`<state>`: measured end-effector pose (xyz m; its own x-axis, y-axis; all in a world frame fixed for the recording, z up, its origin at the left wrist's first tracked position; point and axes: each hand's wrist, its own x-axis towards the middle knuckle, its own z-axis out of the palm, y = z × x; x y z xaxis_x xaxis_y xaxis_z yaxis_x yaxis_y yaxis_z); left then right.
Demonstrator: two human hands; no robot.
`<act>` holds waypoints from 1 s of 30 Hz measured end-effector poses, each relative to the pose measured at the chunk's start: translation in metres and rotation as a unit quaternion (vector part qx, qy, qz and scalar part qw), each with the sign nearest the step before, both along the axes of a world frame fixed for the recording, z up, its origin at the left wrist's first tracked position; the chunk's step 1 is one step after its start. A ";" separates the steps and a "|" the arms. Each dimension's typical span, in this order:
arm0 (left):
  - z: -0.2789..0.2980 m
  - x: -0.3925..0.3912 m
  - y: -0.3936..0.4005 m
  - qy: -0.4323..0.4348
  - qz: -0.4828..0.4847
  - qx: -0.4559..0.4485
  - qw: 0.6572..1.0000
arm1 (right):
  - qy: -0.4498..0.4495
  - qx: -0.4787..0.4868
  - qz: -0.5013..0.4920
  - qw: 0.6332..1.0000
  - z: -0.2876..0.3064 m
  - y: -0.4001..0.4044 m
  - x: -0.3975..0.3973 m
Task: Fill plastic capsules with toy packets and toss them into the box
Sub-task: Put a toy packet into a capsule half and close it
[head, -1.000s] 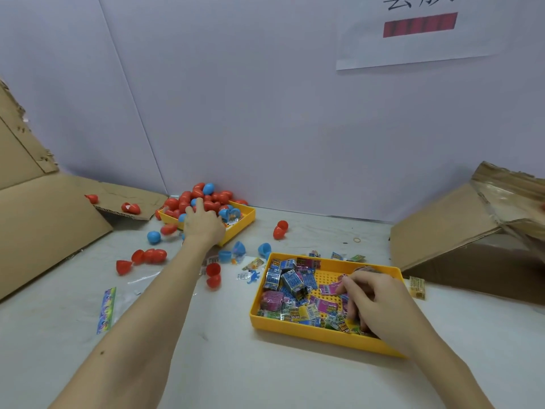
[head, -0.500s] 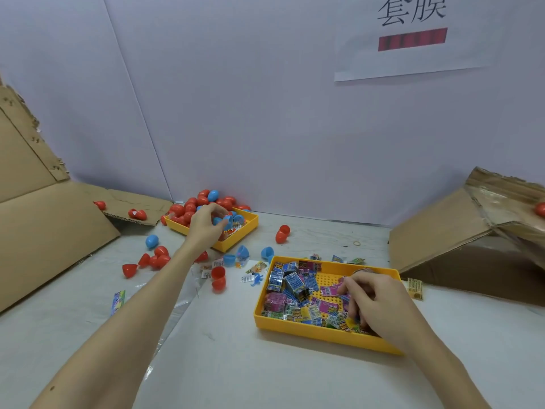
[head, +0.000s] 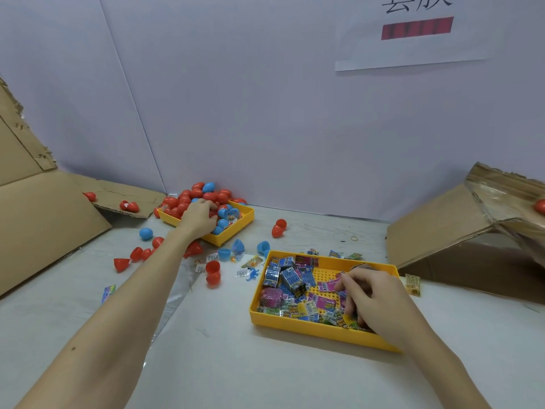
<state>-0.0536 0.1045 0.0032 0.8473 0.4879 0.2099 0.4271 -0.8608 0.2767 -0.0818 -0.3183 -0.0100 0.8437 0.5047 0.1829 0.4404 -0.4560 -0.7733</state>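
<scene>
My left hand (head: 198,217) digs among capsules (head: 188,199), grip unclear; right hand (head: 372,299) curls over packets (head: 290,278), hold unclear. Box (head: 460,231) holds one capsule; plenty remain.

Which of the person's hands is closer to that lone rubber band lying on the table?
The right hand. It rests in the near packet tray, just below the rubber band. The left hand is far off over the capsule tray.

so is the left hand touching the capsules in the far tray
Touching: the head view shows the left hand resting on the capsules heaped in the far tray.
</scene>
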 end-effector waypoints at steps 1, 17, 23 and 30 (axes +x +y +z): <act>0.001 0.004 -0.001 0.050 -0.001 0.017 0.999 | 0.000 -0.001 0.000 1.000 0.000 0.000 0.000; 0.014 -0.041 -0.077 -0.214 -0.105 0.000 0.971 | -0.008 0.013 0.007 1.000 -0.001 -0.001 0.001; 0.019 -0.082 -0.188 -0.239 -0.246 -0.274 0.899 | -0.066 0.040 0.000 0.997 -0.004 0.000 -0.001; 0.006 -0.085 -0.265 -0.190 -0.277 -0.474 0.814 | -0.194 0.067 -0.011 0.979 -0.004 -0.004 -0.009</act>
<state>-0.1382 -0.1608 0.0089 0.9541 0.1490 0.2596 -0.2249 -0.2153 0.9503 -0.0906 -0.3223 -0.0142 0.7087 0.4359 0.5547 0.7033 -0.3747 -0.6041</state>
